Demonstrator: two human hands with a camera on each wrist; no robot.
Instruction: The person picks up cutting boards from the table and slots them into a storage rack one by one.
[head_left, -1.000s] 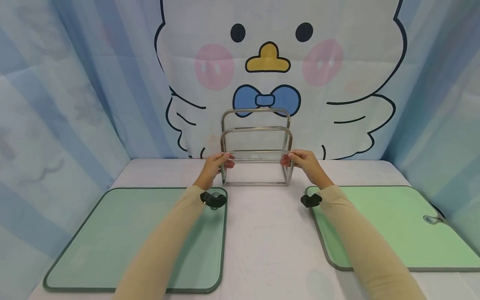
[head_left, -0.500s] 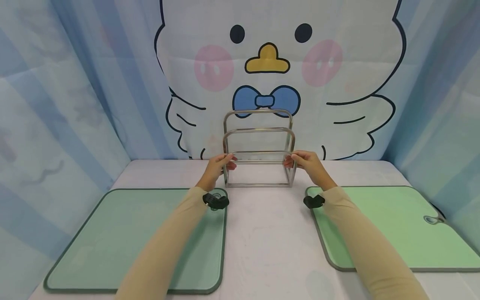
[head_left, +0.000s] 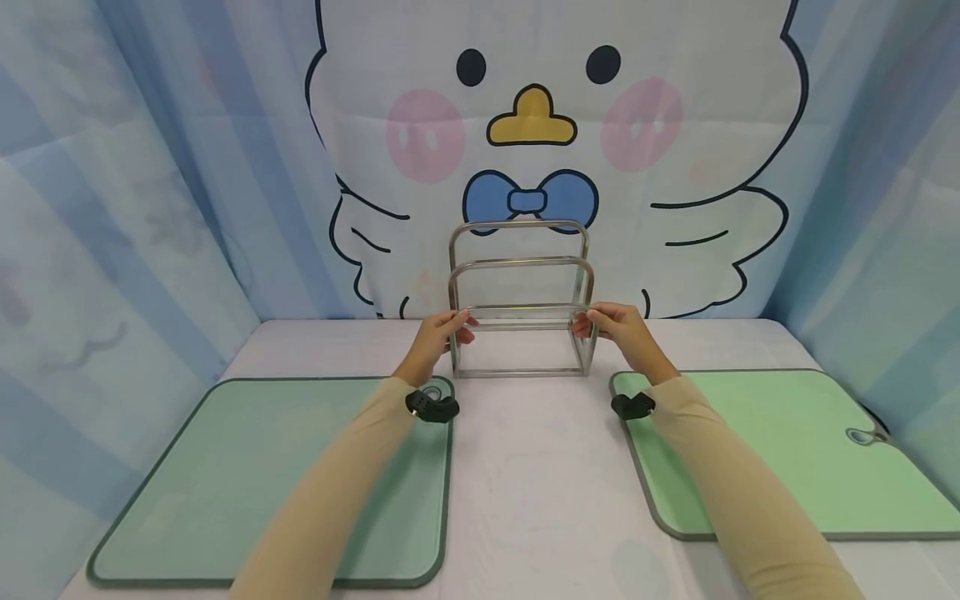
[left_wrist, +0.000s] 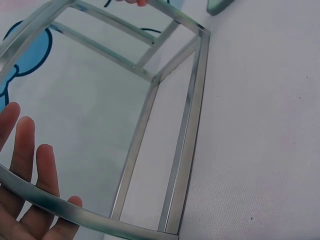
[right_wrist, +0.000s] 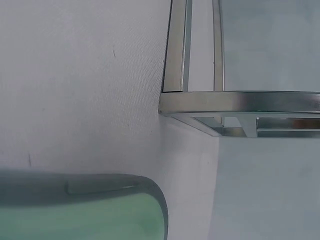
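A silver metal rack (head_left: 528,307) of three upright hoops on a base frame stands at the back middle of the table. My left hand (head_left: 433,340) grips the left side of its front hoop, thumb and forefinger uppermost. On the opposite side, my right hand (head_left: 621,327) pinches the same hoop. In the left wrist view, several fingers of the left hand (left_wrist: 47,172) reach behind the curved rack bar (left_wrist: 90,215), thumb out of sight. The right wrist view has the rack's corner (right_wrist: 215,101) at the table, but not the right hand.
A pale green board (head_left: 225,475) with a dark green rim lies at left. A lighter green board (head_left: 772,458) with a grey rim lies at right; its corner (right_wrist: 125,215) shows in the right wrist view. A printed curtain (head_left: 720,125) hangs close behind the table.
The rack has shifted slightly to the right and a touch nearer, with both hands moving along with it. The grip looks the same; the boards have stayed put.
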